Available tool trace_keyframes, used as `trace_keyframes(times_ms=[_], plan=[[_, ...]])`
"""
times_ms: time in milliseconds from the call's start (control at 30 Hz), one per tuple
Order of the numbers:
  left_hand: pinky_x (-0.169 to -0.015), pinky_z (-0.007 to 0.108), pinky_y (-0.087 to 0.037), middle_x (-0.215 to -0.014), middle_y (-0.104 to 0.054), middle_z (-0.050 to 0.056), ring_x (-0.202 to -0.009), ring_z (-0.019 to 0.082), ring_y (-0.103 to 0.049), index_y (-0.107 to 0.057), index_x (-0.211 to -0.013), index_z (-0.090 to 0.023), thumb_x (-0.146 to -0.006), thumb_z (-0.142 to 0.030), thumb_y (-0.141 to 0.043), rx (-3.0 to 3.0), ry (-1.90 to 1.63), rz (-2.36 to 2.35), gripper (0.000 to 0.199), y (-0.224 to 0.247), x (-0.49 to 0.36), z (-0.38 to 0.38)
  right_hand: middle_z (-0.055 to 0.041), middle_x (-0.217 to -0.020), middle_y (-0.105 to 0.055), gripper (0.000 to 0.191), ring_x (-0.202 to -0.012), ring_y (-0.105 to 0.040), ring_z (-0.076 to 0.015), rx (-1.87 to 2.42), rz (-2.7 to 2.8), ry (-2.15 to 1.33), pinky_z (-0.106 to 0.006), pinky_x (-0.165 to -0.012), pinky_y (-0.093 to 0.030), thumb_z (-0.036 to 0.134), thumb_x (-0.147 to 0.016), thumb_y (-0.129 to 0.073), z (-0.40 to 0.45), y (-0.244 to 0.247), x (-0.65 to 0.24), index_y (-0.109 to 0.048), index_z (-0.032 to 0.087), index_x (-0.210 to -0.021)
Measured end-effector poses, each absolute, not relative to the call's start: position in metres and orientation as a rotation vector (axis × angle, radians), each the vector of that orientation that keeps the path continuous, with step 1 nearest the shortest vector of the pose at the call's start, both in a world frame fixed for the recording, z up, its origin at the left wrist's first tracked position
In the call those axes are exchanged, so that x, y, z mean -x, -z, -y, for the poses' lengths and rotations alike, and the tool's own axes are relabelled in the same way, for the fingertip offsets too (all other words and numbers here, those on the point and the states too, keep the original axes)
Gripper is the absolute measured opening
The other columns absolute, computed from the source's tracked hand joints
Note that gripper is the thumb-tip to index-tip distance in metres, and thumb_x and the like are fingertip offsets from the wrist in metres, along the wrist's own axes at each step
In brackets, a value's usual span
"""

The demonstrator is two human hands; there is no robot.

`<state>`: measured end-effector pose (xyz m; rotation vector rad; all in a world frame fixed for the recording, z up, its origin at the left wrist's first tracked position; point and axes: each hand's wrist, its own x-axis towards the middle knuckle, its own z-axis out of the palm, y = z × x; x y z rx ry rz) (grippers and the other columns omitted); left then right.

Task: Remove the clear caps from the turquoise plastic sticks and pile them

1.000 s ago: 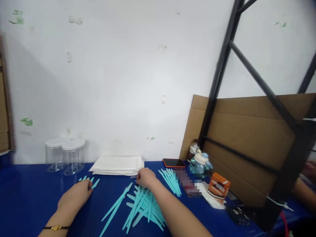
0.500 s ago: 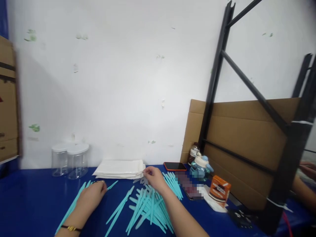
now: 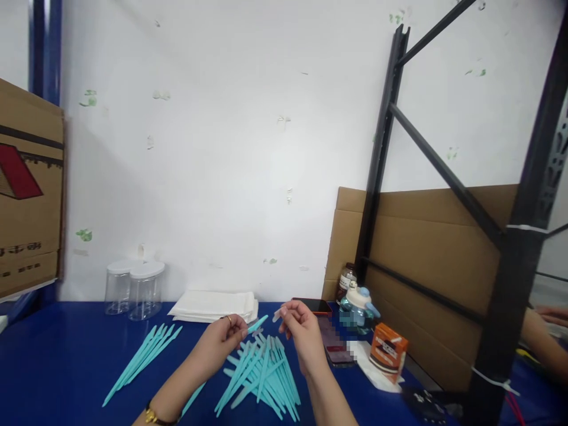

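Observation:
My left hand (image 3: 224, 340) pinches a slim teal eyebrow razor (image 3: 258, 323), its wider end pointing up and right. Just to the right, my right hand (image 3: 302, 331) holds a small translucent cap (image 3: 277, 315) between thumb and fingertips, apart from the razor. Below both hands lies a loose pile of teal razors (image 3: 261, 373), several with translucent caps on their ends. A fanned row of razors (image 3: 142, 358) rests on the table to the left. Under my left forearm another razor (image 3: 193, 399) is partly hidden.
Two clear jars with white lids (image 3: 146, 296) and folded white sheets (image 3: 213, 305) stand along the wall. On the right are phones (image 3: 317, 306), a blue bottle (image 3: 357, 310), a brown bottle (image 3: 346, 281), an orange box (image 3: 388, 352) and a black rack post (image 3: 501, 296). Another person's arm (image 3: 544, 337) shows beyond.
My left hand has moved right from beside the left row to above the pile, with a razor in it. My right hand has come away from the white sheets, holding a cap. The view has shifted.

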<state>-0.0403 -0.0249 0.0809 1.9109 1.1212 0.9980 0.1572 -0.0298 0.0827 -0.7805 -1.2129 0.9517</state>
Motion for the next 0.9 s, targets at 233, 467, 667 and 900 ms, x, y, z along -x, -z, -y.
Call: trace_keyframes(times_ms=[233,467,667,900], plan=[[-0.058,0.022,-0.038,-0.064,-0.051,-0.002,-0.060,0.012,-0.049,-0.052,-0.076,-0.016,-0.076,-0.042,-0.049,-1.922,-1.004,-1.130,0.026,-0.075,0.038,0.047,0.0009,-0.064,-0.059,0.026,-0.047,-0.046,-0.0074,0.789,1.238,-1.005,-0.019,-0.044,-0.031,0.040,-0.071,-0.065,0.050,-0.076,-0.151,-0.056,0.017,-0.078],[-0.056,0.023,-0.039,-0.061,-0.050,-0.002,-0.059,0.013,-0.048,-0.052,-0.075,-0.017,-0.074,-0.045,-0.051,-1.813,-1.070,-1.128,0.028,-0.060,0.028,0.064,0.0034,-0.056,-0.053,0.027,-0.045,-0.045,-0.0079,0.797,1.280,-1.053,-0.019,-0.042,-0.031,0.040,-0.069,-0.067,0.064,-0.066,-0.136,-0.055,0.017,-0.075],[-0.062,0.025,-0.043,-0.071,-0.057,0.003,-0.065,0.015,-0.053,-0.052,-0.079,-0.017,-0.075,-0.048,-0.049,-1.737,-1.137,-1.088,0.031,-0.022,0.017,0.076,-0.0004,-0.063,-0.057,0.027,-0.046,-0.047,-0.0098,0.810,1.319,-1.163,-0.020,-0.042,-0.030,0.042,-0.072,-0.063,0.067,-0.038,-0.134,-0.056,0.018,-0.082],[-0.075,0.028,-0.042,-0.092,-0.061,0.007,-0.085,0.018,-0.057,-0.058,-0.095,-0.016,-0.080,-0.031,-0.045,-1.992,-0.908,-1.962,0.025,-0.030,0.125,0.032,0.0025,-0.053,-0.054,0.025,-0.035,-0.037,-0.0078,1.397,1.662,-0.824,-0.021,-0.039,-0.027,0.035,-0.073,-0.051,-0.002,-0.015,-0.183,-0.062,0.015,-0.083]])
